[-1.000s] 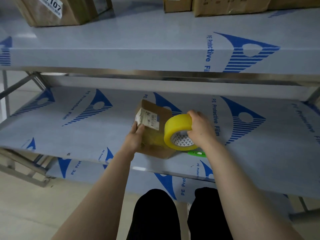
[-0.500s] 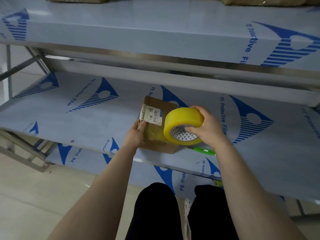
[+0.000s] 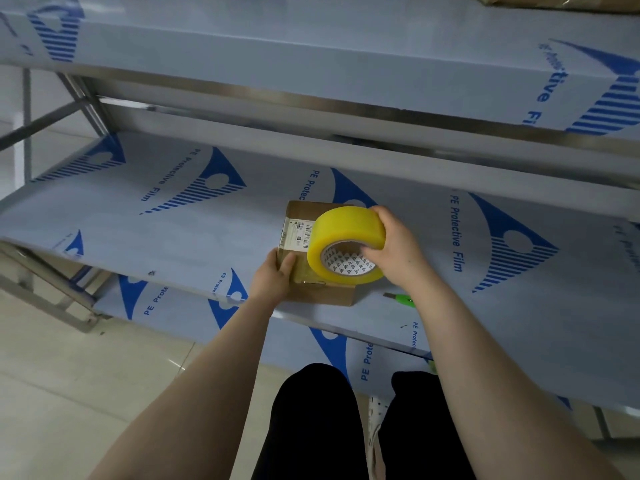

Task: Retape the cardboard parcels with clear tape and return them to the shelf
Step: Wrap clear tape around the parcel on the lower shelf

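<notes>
**A:** Position of the parcel (image 3: 329,295)?

**B:** On the middle shelf (image 3: 173,237), close to its front edge. Small cardboard box, lying flat on the film-covered surface. Printed label (image 3: 298,234) on the left part of its top.

**A:** Hands?

**B:** Left hand (image 3: 273,277) grips the near-left corner, thumb on top. Right hand (image 3: 398,247) holds the tape roll (image 3: 346,237), fingertips hooked into the core, palm over the yellow rim. The roll stands on edge against the near-right part of the box top.

**A:** Step, by your reading?

**B:** Laying a strip across the top. A glossy patch shows between the left thumb and the roll, likely tape. I cannot make out the free end.

**A:** How to do it well?

**B:** Pin the box firmly with the left hand, since the film looks slick and the box may slide. Draw the roll straight along the seam, low and under even tension, so no wrinkles form. Carry the strip over the edge and down the side before cutting. A green cutter (image 3: 403,299) lies on the shelf just right of the box. Leave the barcode smooth and readable.
</notes>
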